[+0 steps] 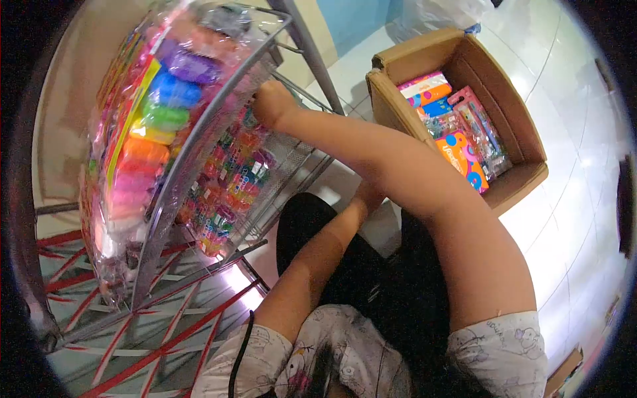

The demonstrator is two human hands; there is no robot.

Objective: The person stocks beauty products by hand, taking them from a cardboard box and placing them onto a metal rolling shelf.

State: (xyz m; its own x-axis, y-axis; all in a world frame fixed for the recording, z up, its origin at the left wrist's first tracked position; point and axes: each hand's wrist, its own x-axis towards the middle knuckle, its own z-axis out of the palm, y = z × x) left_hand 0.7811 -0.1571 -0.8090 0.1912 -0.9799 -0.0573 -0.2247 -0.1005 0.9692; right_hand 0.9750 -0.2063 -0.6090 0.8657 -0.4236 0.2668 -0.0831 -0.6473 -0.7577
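Observation:
My right hand (272, 105) reaches across to the wire rack (292, 156), at its upper part beside packs of small colourful items (242, 169) in clear plastic. Its fingers look curled closed, but what they hold is hidden. Left of it, a big clear bag of rainbow-coloured packets (162, 106) leans in the rack's upper tier. My left hand (371, 192) is low between my knees, under my right forearm; its fingers are out of sight.
An open cardboard box (514, 86) with orange-and-white packs (458, 159) and plastic-wrapped items stands on the white tiled floor (564, 219) at the right. Clear plastic (424, 20) lies behind it. A red-striped patterned surface (152, 338) is at lower left.

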